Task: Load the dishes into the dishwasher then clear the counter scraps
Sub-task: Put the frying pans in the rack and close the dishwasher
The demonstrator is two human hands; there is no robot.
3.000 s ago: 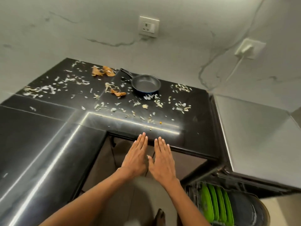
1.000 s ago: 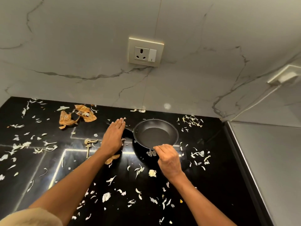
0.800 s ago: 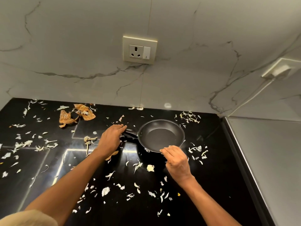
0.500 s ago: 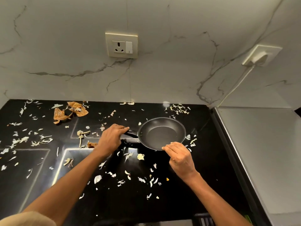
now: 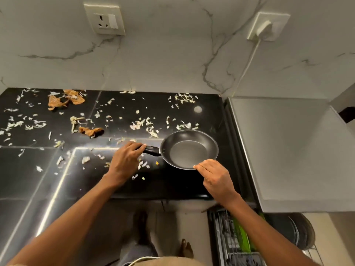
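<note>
A small black frying pan (image 5: 189, 149) is held just above the black counter (image 5: 172, 185), near its right end. My left hand (image 5: 127, 160) is closed around the pan's black handle. My right hand (image 5: 213, 174) pinches the pan's near rim with thumb and fingers. The pan is empty. White vegetable scraps (image 5: 146, 124) and brown peels (image 5: 57, 102) lie scattered over the counter. At the bottom right the dishwasher rack (image 5: 228, 239) stands pulled out, with green plates (image 5: 242, 235) upright in it.
A grey appliance top (image 5: 288, 150) adjoins the counter on the right. The marble wall behind carries a socket (image 5: 104, 19) and a plugged-in white plug (image 5: 266, 25) with a cord running down. My bare feet (image 5: 185, 248) stand on the floor below.
Both hands reached from the counter's front edge to the pan and took hold of it. The pan has since moved toward me and to the right, away from the wall.
</note>
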